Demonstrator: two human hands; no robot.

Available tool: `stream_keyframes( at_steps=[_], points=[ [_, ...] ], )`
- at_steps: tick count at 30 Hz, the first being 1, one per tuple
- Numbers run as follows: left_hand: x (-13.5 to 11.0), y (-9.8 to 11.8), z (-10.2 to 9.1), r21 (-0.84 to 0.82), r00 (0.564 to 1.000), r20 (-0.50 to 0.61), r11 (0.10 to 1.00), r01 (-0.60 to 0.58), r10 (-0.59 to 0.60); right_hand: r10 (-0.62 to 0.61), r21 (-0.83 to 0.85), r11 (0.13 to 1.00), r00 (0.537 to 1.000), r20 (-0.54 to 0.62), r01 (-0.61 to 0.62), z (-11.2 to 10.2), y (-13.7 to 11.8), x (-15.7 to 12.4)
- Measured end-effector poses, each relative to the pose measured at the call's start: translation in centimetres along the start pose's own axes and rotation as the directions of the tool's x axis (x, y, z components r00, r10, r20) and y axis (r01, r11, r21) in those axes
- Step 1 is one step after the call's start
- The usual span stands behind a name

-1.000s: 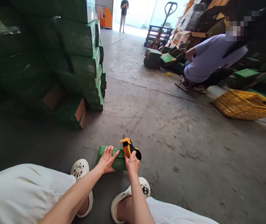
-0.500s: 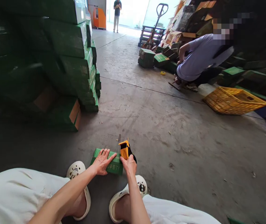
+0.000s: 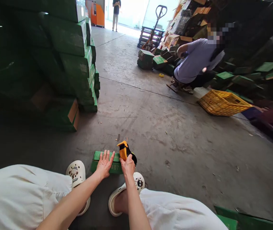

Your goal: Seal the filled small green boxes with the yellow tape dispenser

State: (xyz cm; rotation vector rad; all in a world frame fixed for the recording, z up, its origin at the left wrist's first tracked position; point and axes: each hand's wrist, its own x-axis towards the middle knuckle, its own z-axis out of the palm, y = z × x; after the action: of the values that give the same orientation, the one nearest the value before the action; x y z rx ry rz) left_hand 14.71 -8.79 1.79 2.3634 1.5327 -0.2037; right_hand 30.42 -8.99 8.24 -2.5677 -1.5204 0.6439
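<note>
The green box [image 3: 116,168] lies on the concrete floor [image 3: 151,137] just ahead of and between my white clogs [image 3: 77,171], probably so that both arms can reach down to it. My left fingers [image 3: 107,156] lie flat and slightly apart over its top, I judge to steady it, since nothing else braces it. My right fingers [image 3: 129,159] are clamped on an orange-and-black tape dispenser [image 3: 123,151], tilted at the box's right end; I cannot tell whether its head touches the cardboard. Beyond, to my left, stand stacked green cartons [image 3: 74,38], seemingly set aside to leave floor around me. Off to my right, a yellow crate [image 3: 213,103] sits near a crouching co-worker [image 3: 194,60], apart from my box.
</note>
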Motion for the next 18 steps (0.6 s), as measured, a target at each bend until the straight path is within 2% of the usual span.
stream_keyframes(
  at_steps=[4,8,14,16,18],
  points=[
    [0.5,-0.1,0.3,-0.073,0.999,-0.017,0.997,-0.029,0.028,-0.079,-0.082,0.994,0.995,-0.056,0.075,1.0,-0.1,0.4],
    [0.4,-1.1,0.6,-0.159,0.997,-0.043,0.984,-0.076,0.071,-0.038,-0.1,0.994,0.999,-0.027,0.035,1.0,0.0,0.6],
    [0.4,-1.7,1.1,-0.211,0.991,-0.095,0.971,-0.113,0.095,-0.097,-0.141,0.986,0.992,-0.075,0.085,-1.5,-0.8,0.4],
    [0.4,-1.7,1.2,-0.218,0.989,-0.114,0.968,-0.121,0.098,-0.069,-0.076,0.995,0.995,-0.07,0.064,-2.4,-1.6,0.4],
    [0.5,-1.7,1.4,-0.219,0.987,-0.125,0.968,-0.123,0.097,-0.047,0.038,0.998,0.999,-0.011,0.047,-2.9,-2.5,0.4]
  ],
)
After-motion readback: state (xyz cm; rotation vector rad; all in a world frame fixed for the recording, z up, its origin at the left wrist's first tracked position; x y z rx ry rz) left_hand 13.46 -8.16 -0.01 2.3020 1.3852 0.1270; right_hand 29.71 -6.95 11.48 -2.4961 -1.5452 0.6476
